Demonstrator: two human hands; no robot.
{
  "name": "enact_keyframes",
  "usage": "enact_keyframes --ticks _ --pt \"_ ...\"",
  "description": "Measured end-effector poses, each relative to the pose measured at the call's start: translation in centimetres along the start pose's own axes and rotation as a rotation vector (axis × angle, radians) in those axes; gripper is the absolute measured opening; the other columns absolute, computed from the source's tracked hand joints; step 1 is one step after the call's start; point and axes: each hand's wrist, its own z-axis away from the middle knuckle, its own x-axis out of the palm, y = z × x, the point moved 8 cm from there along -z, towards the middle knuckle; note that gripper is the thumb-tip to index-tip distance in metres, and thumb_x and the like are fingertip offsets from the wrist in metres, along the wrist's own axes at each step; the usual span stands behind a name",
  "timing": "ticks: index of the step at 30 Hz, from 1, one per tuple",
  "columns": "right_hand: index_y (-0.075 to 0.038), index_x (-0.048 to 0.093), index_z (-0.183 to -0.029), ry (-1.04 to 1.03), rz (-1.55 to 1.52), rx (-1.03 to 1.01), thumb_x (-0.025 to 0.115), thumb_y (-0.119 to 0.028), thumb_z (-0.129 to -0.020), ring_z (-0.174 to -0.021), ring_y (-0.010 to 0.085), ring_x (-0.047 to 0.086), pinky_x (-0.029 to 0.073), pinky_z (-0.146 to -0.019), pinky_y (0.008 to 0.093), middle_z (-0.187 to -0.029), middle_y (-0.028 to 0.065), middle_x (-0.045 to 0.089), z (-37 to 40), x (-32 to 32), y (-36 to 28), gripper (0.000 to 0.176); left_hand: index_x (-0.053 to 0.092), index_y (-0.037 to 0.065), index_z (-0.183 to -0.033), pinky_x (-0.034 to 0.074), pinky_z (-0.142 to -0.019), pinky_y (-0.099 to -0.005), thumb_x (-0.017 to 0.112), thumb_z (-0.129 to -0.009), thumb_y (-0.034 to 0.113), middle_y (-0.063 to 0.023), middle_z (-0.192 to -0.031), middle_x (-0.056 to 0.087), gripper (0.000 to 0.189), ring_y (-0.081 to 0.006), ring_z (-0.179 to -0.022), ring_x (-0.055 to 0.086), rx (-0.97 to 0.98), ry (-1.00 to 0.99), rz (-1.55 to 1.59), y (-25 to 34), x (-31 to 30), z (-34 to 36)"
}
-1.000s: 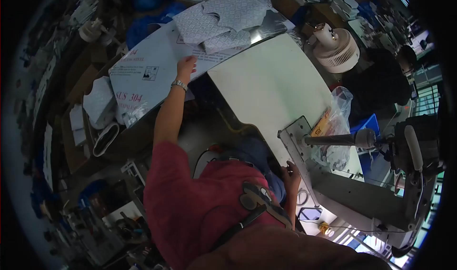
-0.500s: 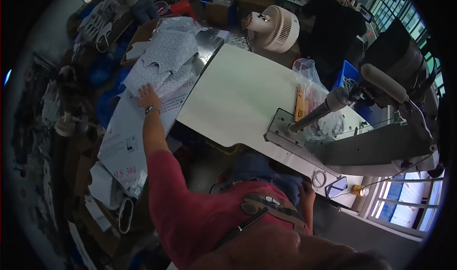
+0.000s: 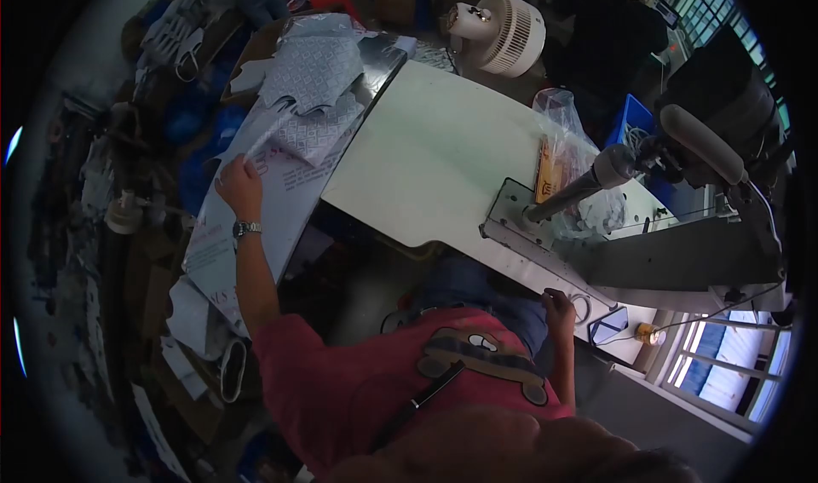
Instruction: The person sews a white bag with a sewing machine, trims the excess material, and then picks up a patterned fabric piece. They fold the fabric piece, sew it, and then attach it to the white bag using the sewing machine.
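Left hand (image 3: 239, 183): curled, apparently pinching the near corner of a patterned sheet (image 3: 311, 72), which extends beyond it. Step, judged: sheet handling; any lift needs secure fingers. Right hand (image 3: 558, 309): curled beside worktable (image 3: 409, 159), contents unclear.

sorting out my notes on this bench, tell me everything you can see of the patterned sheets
The patterned sheets are pale grey-white with a repeating diamond-like print, and look thin and flexible. Several overlap in a loose, uneven pile with wavy cut edges; their number is unclear. They lie on a pale surface with printed lettering, left of the white table. The left hand seems to pinch a near corner.
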Motion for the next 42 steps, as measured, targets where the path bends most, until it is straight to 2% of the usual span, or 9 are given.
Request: enact_keyframes --ticks 3,8,14,21,26,29,32,35,42 --pt "0.0 0.073 -0.122 -0.208 -0.136 0.185 0.063 -0.028 -0.106 -0.068 0.014 0.065 0.052 -0.065 0.0305 -0.087 0.0083 0.074 -1.7 1.4 -2.0 0.034 0.072 0.005 -0.118 0.053 -0.091 -0.0429 0.065 -0.102 0.029 -0.0132 -0.112 0.074 0.03 -0.0304 -0.101 0.07 -0.216 0.137 0.447 -2.5 -10.0 -1.3" --pt "0.001 0.07 -0.125 -0.301 -0.339 -0.344 0.059 -0.022 -0.109 -0.082 0.0142 0.067 0.052 -0.072 0.0283 -0.097 0.01 0.074 -5.5 3.8 -13.7 0.031 0.072 -0.001 -0.117 0.053 -0.083 -0.032 0.069 -0.101 0.028 -0.0091 -0.103 0.075 0.033 -0.0178 -0.092 0.069 -0.382 -0.106 0.806 0.6 -22.7 -3.0" --pt "-0.005 0.072 -0.124 -0.135 -0.401 -0.593 0.072 -0.023 -0.099 -0.093 0.0219 0.07 0.054 -0.079 0.0348 -0.109 0.0125 0.072 -3.6 3.9 -26.7 0.031 0.074 -0.001 -0.121 0.052 -0.082 -0.0254 0.07 -0.099 0.017 -0.0044 -0.102 0.075 0.029 -0.0093 -0.091 0.067 -0.169 -0.706 1.381 15.9 -18.8 -2.0" --pt "-0.005 0.072 -0.121 -0.002 0.034 -0.554 0.078 -0.03 -0.092 -0.087 0.0314 0.07 0.055 -0.075 0.041 -0.101 0.0128 0.071 -1.9 4.7 -19.7 0.038 0.074 0.0 -0.125 0.051 -0.088 -0.0249 0.066 -0.1 0.014 -0.0057 -0.11 0.074 0.03 -0.0117 -0.097 0.066 0.041 -1.183 1.54 31.6 -11.7 3.4" --pt "-0.002 0.067 -0.103 -0.122 -0.205 -0.186 0.075 -0.027 -0.097 -0.077 0.0192 0.061 0.05 -0.07 0.0352 -0.083 0.01 0.065 -1.3 5.3 -13.1 0.027 0.073 -0.001 -0.126 0.051 -0.089 -0.0248 0.06 -0.107 0.022 -0.0048 -0.113 0.074 0.032 -0.0104 -0.097 0.064 0.247 -1.096 1.416 37.0 -14.1 6.3" --pt "-0.001 0.063 -0.097 -0.139 -0.54 -0.174 0.073 -0.024 -0.099 -0.079 0.0118 0.054 0.046 -0.071 0.0316 -0.08 0.0048 0.061 -1.3 6.9 -9.6 0.025 0.075 0.002 -0.124 0.048 -0.076 -0.0229 0.062 -0.108 0.034 -0.0012 -0.093 0.072 0.039 -0.0057 -0.082 0.059 0.452 -0.959 1.555 37.2 -17.7 7.7" --pt "-0.001 0.063 -0.097 -0.244 -0.567 -0.199 0.072 -0.02 -0.1 -0.081 0.0087 0.052 0.045 -0.073 0.0298 -0.081 0.0007 0.06 -1.1 6.3 -9.6 0.021 0.064 0.001 -0.14 0.049 -0.099 -0.0322 0.06 -0.105 0.051 -0.0146 -0.131 0.07 0.061 -0.0195 -0.117 0.064 0.586 -0.816 1.655 35.7 -19.4 8.1" --pt "-0.001 0.063 -0.096 -0.314 -0.677 -0.191 0.072 -0.017 -0.1 -0.081 0.0079 0.05 0.044 -0.074 0.0286 -0.081 -0.0008 0.06 -1.0 5.6 -10.8 0.018 0.059 0.0 -0.144 0.043 -0.112 -0.0389 0.06 -0.103 0.056 -0.0171 -0.145 0.061 0.069 -0.0286 -0.135 0.056 0.714 -0.761 1.565 34.7 -19.7 9.0" --pt "-0.003 0.067 -0.102 -0.445 -0.601 -0.282 0.074 -0.022 -0.098 -0.082 0.0106 0.055 0.046 -0.077 0.0306 -0.082 0.0003 0.063 -0.6 2.1 -13.0 0.02 0.056 0.0 -0.148 0.036 -0.12 -0.0418 0.057 -0.102 0.061 -0.0178 -0.152 0.057 0.076 -0.0327 -0.142 0.05 0.762 -0.929 1.365 33.6 -14.7 11.9"
